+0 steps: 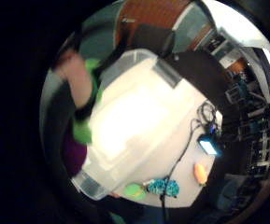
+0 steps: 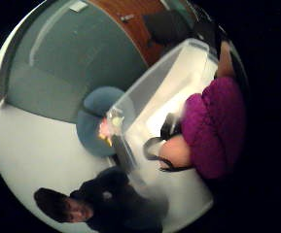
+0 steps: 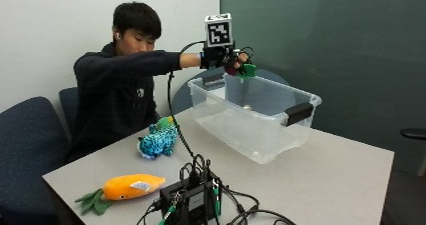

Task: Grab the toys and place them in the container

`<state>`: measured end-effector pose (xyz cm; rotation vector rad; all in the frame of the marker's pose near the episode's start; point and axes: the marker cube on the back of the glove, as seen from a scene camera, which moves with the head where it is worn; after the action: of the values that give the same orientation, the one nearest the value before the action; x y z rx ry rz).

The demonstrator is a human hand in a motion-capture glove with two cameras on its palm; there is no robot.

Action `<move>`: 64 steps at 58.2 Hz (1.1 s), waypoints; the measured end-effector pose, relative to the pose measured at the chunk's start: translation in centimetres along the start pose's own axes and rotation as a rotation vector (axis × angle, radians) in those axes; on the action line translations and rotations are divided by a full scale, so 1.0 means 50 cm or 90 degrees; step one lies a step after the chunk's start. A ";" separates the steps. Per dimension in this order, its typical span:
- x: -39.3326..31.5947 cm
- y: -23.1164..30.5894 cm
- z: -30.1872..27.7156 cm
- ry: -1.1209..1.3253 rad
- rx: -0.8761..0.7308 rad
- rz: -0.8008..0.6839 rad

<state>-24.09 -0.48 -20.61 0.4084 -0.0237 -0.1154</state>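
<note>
Right hand (image 3: 226,60) grips purple-green toy (image 3: 241,69) above container (image 3: 256,116). Release over bin centre, clear of 12 o'clock rim; two toys remain on table (image 3: 319,175).

The outside view looks across the worktop (image 3: 333,175) from a corner. Both palm views look down, close, into the container (image 3: 256,117).

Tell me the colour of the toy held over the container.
Purple and green toy, gripped by the right hand; clearest in the thumb-side palm view.
</note>
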 end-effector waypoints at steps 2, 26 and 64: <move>0.010 0.006 0.012 -0.004 -0.041 0.001; 0.280 0.215 -0.088 -0.065 -0.001 0.133; 0.733 0.584 0.283 0.080 -0.053 0.559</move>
<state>14.78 16.25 3.96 0.2929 -0.0725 0.7731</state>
